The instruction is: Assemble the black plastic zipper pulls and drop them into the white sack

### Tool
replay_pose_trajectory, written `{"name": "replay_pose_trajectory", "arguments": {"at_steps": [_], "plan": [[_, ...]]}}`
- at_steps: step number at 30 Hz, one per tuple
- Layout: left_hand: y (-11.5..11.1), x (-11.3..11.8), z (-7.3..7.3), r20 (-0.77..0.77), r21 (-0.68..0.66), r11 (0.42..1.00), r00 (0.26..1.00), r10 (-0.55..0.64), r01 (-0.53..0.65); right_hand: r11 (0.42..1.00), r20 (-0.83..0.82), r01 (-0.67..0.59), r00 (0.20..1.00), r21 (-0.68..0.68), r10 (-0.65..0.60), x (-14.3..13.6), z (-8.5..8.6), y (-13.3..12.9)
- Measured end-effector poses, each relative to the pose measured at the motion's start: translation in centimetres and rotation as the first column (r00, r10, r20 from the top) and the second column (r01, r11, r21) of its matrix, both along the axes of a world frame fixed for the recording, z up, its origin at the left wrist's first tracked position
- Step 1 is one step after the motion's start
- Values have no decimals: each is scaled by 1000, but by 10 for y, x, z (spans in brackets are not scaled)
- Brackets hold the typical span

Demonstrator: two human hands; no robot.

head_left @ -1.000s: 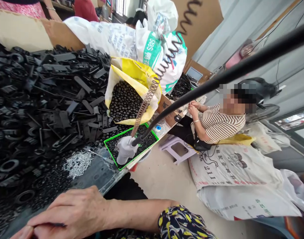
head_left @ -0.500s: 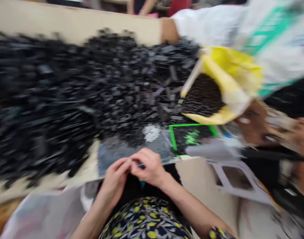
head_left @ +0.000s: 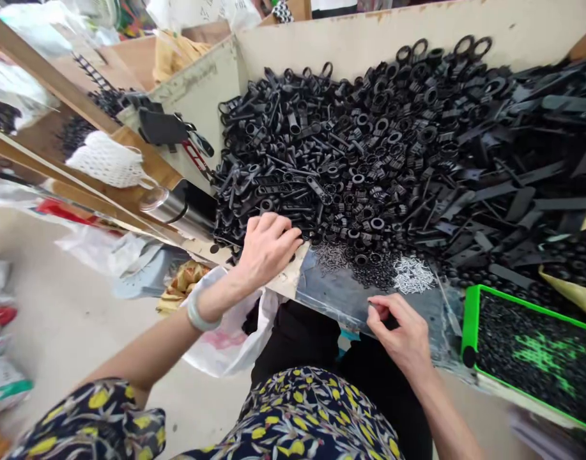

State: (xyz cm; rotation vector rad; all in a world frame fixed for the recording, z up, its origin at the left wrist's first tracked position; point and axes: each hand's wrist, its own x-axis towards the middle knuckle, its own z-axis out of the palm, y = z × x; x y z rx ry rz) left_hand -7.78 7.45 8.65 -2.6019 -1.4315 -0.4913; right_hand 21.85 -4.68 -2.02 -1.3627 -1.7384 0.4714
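Observation:
My left hand [head_left: 268,248] rests at the near edge of a heap of black plastic parts [head_left: 316,160], fingers curled down over dark pieces; its fingertips are mostly hidden. Over the grey mat [head_left: 333,295], my right hand [head_left: 402,329] is closed in a pinch, with a tiny dark piece at the fingertips. Small silver pins [head_left: 413,275] lie in a pile just beyond that hand. Beside them are small dark screw-like pieces [head_left: 375,275].
A green-rimmed tray [head_left: 471,322] with small black and green pieces sits at the right. A steel flask [head_left: 165,206] and a white net [head_left: 105,160] are at the left. Below my left forearm hangs a white bag [head_left: 225,358].
The view has swung left. My hands, together before, are now apart: the left has reached out to the black heap, the right stays over the mat.

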Motion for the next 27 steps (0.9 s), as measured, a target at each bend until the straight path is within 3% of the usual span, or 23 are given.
{"name": "replay_pose_trajectory", "arguments": {"at_steps": [4, 9, 11, 14, 17, 20, 24, 27], "plan": [[42, 15, -1, -278, -78, 995, 956, -89, 70, 1000, 8, 12, 1000, -19, -11, 1, -5, -1], [66, 30, -15, -371, -104, 992, 923, -103, 69, 1000, -19, 8, 1000, -21, -9, 1, -9, -5], [70, 30, -9, -376, -121, 987, 915, -148, 110, 999, -29, 6, 1000, -36, -7, 1, -10, -4], [70, 30, 11, -376, -122, 984, 912, -166, 129, 999, -56, 2, 998, -50, -5, 1, -10, -4], [59, 33, 29, -330, -152, 982, 931, -158, 113, 999, -86, 5, 996, -48, -9, 1, -7, -3], [33, 43, 29, -220, -264, 960, 963, -158, 97, 998, -115, 19, 993, -61, -26, 1, -6, -3], [-20, 67, -5, 127, -522, 841, 988, -89, 143, 992, -197, 39, 978, -120, -63, 1, -4, -5], [-58, 88, -37, 415, -721, 659, 895, 161, 216, 985, -255, 78, 960, -152, -115, 2, 2, -6]]}}
